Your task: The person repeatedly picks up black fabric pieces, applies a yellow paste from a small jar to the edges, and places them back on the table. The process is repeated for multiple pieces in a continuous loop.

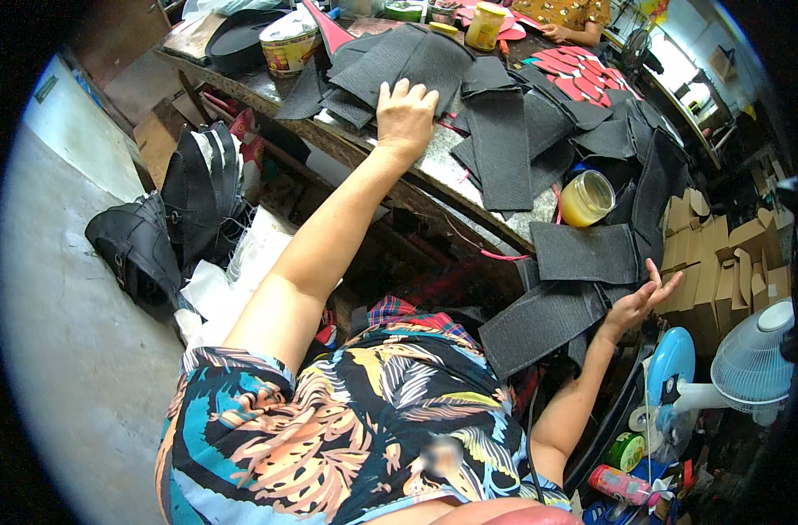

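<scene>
My left hand [406, 118] lies on a black textured leather-like panel [408, 66], fingers a little apart on its surface; the thumb is hard to make out. That panel tops a loose pile on the far part of the workbench. Beside it, to the right, more long black pieces [501, 149] overlap. My right hand [640, 304] is open, fingers spread and holding nothing, beside a stitched-edge black rectangular panel [584, 252]. Below that, another black panel [543, 325] hangs near my lap. A glass jar of yellow paste [586, 199] sits tilted among the pieces.
A tub [290, 44] and a second yellow jar [486, 26] stand at the back. Red pieces [578, 74] lie near another person's hand [554, 33]. Black bags [167, 214] lean at the left. Cardboard boxes [723, 262] and a fan [753, 359] are at the right.
</scene>
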{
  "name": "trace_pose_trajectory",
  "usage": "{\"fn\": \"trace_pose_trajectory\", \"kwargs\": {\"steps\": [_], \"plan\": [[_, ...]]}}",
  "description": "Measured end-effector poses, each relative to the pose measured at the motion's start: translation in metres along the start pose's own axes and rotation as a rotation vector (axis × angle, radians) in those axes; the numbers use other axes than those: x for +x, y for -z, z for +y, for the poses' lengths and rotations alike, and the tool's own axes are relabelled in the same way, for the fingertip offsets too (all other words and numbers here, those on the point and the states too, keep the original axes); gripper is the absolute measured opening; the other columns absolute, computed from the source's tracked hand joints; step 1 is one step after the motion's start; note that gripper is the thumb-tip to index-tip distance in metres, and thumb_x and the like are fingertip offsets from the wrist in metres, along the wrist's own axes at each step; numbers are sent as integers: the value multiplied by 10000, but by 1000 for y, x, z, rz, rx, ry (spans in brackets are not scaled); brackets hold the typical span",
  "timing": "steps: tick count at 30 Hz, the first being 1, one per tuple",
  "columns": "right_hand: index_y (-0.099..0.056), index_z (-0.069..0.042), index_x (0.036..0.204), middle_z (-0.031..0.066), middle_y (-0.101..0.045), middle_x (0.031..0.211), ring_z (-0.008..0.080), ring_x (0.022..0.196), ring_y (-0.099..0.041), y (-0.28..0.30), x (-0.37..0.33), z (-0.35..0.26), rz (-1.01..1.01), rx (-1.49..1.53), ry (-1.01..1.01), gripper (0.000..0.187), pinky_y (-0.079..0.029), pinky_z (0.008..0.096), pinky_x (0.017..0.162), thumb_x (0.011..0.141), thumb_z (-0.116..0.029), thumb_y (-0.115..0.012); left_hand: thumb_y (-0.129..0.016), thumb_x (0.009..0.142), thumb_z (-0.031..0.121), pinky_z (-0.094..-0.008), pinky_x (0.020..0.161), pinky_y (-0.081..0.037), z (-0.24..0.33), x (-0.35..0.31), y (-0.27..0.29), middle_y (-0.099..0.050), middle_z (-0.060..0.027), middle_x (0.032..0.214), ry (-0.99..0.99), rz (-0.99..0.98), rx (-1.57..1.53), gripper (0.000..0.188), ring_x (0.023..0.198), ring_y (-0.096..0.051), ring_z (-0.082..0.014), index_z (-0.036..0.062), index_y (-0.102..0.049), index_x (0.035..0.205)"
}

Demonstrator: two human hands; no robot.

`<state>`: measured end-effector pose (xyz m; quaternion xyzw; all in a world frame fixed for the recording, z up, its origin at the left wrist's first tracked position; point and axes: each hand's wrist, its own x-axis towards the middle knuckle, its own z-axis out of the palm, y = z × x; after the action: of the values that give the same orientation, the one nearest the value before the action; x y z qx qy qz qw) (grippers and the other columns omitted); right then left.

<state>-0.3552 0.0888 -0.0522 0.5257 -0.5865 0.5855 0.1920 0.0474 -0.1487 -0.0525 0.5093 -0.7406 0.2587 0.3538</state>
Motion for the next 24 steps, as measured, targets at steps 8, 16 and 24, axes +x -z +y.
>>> {"fn": "trace_pose_trajectory", "kwargs": {"steps": [8, 16, 24], "plan": [[-161, -11, 1579, 237, -637, 1243, 304, 1206, -581, 1, 0, -6, 4, 14, -6, 623, -278, 482, 1165, 1104, -396, -286, -566, 1049, 227, -325, 778, -522, -10, -1, 29, -716, -135, 984, 577, 440, -963, 249, 856, -660, -179, 20, -631, 1172], [-501, -36, 1442, 113, -697, 1160, 211, 1079, -636, 32, 34, -47, -178, -33, 17, 424, -467, 369, 993, 1034, -142, -544, -697, 788, -2, -537, 1139, -353, 15, -26, 94, -658, -64, 1302, -462, -309, -625, 493, 1335, -510, -296, 133, -664, 1261], [-767, -160, 1140, 124, -604, 1355, 348, 1322, -460, -43, 98, -59, -642, -336, 409, 486, -334, 466, 1121, 1027, -512, -452, -620, 898, 600, -566, 1201, -221, 48, -7, 117, -584, -160, 1379, -427, -514, -567, 668, 1413, -408, -367, 110, -601, 1352]]}}
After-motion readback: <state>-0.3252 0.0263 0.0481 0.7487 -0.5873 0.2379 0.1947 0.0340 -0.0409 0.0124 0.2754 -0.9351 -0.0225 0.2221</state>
